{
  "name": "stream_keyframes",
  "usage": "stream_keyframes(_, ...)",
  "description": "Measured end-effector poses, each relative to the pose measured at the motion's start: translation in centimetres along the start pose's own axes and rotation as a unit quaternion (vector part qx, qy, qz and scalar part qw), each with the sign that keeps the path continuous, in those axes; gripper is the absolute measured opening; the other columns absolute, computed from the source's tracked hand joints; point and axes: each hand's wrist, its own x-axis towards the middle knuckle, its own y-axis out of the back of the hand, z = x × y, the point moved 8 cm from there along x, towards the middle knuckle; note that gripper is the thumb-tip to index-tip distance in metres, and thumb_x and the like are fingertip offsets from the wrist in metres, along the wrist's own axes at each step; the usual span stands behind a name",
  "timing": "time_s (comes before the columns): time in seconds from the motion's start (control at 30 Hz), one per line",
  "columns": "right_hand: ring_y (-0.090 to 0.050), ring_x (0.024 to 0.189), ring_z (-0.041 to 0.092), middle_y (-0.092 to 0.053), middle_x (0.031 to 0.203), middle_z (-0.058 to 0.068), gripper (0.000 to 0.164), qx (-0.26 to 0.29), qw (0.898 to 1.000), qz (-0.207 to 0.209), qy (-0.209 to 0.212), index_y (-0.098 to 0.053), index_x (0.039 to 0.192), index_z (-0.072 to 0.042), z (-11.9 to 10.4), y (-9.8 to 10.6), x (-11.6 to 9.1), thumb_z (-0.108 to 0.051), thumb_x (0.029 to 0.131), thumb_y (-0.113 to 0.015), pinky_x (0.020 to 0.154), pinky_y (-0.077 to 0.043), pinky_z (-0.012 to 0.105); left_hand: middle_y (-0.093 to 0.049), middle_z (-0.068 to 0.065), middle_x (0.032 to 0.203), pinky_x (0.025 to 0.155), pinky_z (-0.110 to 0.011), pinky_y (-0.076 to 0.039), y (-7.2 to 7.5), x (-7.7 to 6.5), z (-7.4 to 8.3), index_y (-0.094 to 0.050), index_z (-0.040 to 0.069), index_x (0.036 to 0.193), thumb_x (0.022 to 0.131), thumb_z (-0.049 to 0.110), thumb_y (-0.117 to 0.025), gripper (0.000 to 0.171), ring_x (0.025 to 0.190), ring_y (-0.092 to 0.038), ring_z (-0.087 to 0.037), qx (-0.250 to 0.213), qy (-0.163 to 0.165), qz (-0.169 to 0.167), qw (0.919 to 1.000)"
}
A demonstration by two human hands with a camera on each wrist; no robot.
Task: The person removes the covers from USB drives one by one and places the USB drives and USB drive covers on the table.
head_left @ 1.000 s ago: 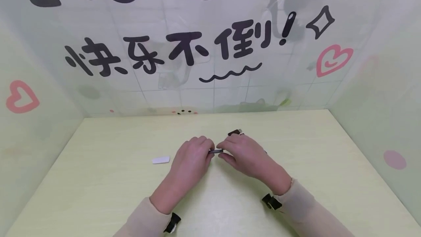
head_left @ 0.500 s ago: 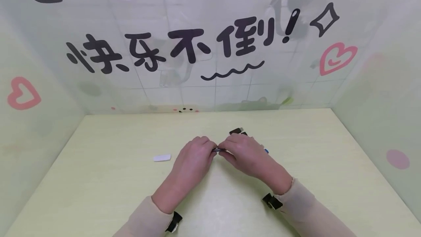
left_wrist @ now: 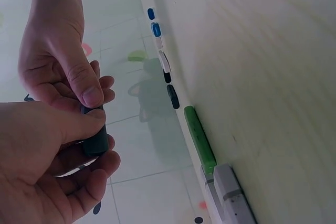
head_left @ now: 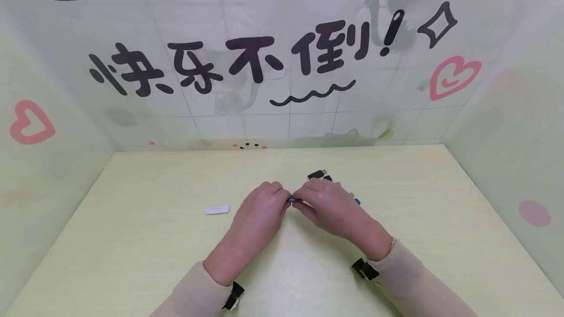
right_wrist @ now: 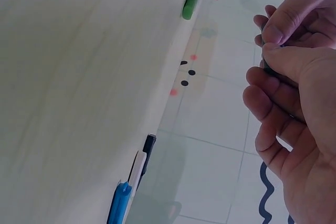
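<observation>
Both hands meet over the middle of the table, fingertip to fingertip. Between thumb and fingers, my left hand (head_left: 260, 214) pinches one end of a small dark USB flash drive (left_wrist: 96, 145). At the other end, my right hand (head_left: 330, 207) grips it the same way. Only a short dark strip of the drive shows between the hands in the head view; the fingers cover most of it. In the right wrist view, the thumbs of the left hand (right_wrist: 307, 22) and right hand (right_wrist: 310, 93) almost touch over it.
A white stick (head_left: 217, 209) lies left of the hands. Beyond the right hand lie several USB drives, among them a black one (head_left: 316, 174) and a blue one (head_left: 357, 201). A green stick (left_wrist: 199, 139) shows in the wrist views. Printed walls enclose the table (head_left: 145, 258).
The hands have drawn closer together, so less of the dark drive shows between them. The head view has shifted slightly, and more of the drives behind the right hand are visible.
</observation>
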Motion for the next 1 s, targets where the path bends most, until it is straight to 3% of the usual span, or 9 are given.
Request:
stream_keyframes(0.57,-0.057,0.073,0.010,-0.064,0.081,-0.005,0.004,0.030,0.999,0.006,0.038,-0.073,0.092,-0.010,-0.38,0.17,-0.05,-0.013,0.089,-0.074,0.070,-0.047,0.023,-0.060,0.005,0.075,0.061,-0.024,-0.045,0.44,0.06,0.15,-0.072,0.010,0.082,0.085,0.007,-0.077,0.006,0.066,-0.050,-0.015,-0.019,-0.029,0.014,0.9993)
stream_keyframes(1.0,-0.056,0.073,0.007,-0.063,0.081,-0.006,0.004,0.066,0.997,-0.007,0.042,-0.073,0.093,-0.010,-0.22,0.22,-0.18,-0.011,0.089,-0.073,0.069,-0.047,0.020,-0.062,0.007,0.076,0.064,-0.023,-0.047,0.75,0.00,0.37,-0.071,0.013,0.081,0.085,0.009,-0.076,0.008,0.069,-0.052,-0.014,-0.032,-0.051,0.023,0.9979)
